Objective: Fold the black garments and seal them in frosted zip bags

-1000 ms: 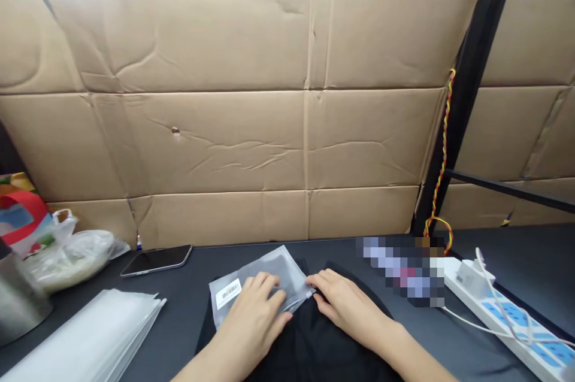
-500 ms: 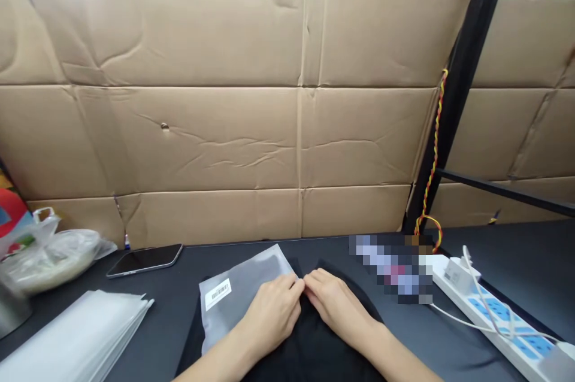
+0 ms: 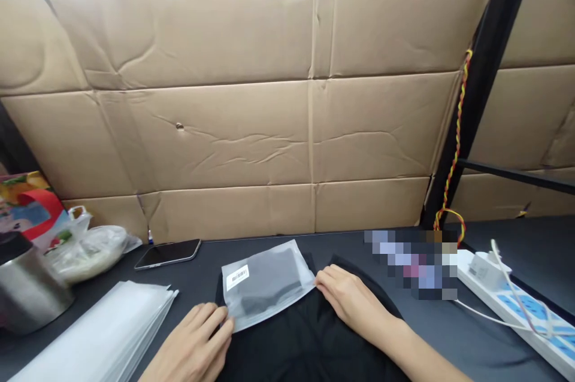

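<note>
A frosted plastic bag with something dark showing through it lies on black cloth. A white barcode label is stuck near its upper left. My left hand is closed at the bag's lower left corner, thumb and fingers pinching the edge. At the bag's right corner my right hand pinches with its fingertips. The black cloth spreads under the bag and both hands, and part of it shows behind the right hand.
To the left lie a stack of frosted plastic bags, a phone, a steel mug and a clear plastic bag. A power strip with white cables stands at the right. Cardboard walls the back.
My left hand has moved left and down, from beside my right hand to the bag's lower left corner. The bag now shows its whole lower edge. The view has shifted slightly.
</note>
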Tool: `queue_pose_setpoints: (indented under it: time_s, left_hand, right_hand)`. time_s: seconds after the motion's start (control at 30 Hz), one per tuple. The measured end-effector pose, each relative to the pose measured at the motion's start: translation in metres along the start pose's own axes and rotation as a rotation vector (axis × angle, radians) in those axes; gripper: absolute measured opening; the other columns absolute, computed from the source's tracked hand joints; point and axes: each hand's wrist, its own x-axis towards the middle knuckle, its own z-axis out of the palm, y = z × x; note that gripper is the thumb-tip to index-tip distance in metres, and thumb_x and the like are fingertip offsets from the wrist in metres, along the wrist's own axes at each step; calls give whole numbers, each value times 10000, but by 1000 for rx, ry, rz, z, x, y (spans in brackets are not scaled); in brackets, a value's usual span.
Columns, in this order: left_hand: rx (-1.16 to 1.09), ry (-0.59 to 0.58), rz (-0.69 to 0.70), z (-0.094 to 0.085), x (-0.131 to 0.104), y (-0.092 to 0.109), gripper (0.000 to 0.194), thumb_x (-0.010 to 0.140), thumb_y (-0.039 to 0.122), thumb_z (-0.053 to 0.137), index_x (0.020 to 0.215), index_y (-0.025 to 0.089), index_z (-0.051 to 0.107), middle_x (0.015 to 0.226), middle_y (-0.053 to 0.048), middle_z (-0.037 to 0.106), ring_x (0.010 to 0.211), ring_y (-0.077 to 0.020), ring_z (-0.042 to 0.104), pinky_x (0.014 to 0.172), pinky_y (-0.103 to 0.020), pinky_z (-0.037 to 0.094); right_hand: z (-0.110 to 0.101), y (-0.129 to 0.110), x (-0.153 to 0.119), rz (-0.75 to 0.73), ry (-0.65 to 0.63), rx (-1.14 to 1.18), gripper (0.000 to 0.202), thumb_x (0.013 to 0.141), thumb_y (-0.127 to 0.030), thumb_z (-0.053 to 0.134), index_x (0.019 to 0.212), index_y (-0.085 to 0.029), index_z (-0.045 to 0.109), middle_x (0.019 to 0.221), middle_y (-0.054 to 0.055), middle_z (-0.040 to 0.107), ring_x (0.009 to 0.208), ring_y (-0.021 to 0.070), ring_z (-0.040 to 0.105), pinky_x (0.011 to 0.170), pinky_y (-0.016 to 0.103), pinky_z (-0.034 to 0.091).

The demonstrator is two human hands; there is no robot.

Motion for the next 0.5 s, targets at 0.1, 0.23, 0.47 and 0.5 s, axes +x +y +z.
queue_pose_setpoints:
  time_s: [0.1, 0.23, 0.47, 0.5]
  left_hand:
    - [-56, -14, -18, 3, 32, 11, 549, 966, 367, 477, 1475, 249, 307, 1446, -63, 484, 1308, -295, 453, 1073, -458, 382]
    - [-225, -156, -31, 22, 69, 13, 582, 1013, 424, 361, 1520, 275, 117, 1553, -51, 271, 1417, -265, 248, 1132, -498, 276]
    - [-331, -274, -120, 38, 70, 10, 747, 951, 570, 406, 1522, 193, 109, 1569, -148, 146, 1434, -320, 117, 1117, -589, 208]
    - [-324, -266, -120, 38, 69, 11, 763, 941, 572, 429, 1522, 191, 114, 1568, -153, 148, 1433, -324, 120, 1115, -592, 207]
  right_hand:
    - [1, 0, 0, 2, 3, -6, 225, 967, -101, 412, 818, -210, 540, 818, 9, 579, 773, 175, 561, 678, 272, 444]
    - [0, 1, 0, 7, 2, -19, 230, 966, -99, 411, 800, -209, 526, 814, 12, 582, 767, 176, 559, 676, 273, 442]
    - [-2, -1, -1, 20, -5, 10, 215, 968, -114, 404, 813, -213, 517, 820, 15, 586, 776, 184, 566, 683, 277, 434]
    - [-3, -2, -1, 27, 0, 18, 212, 968, -120, 402, 814, -214, 513, 813, 15, 584, 770, 185, 566, 681, 278, 433]
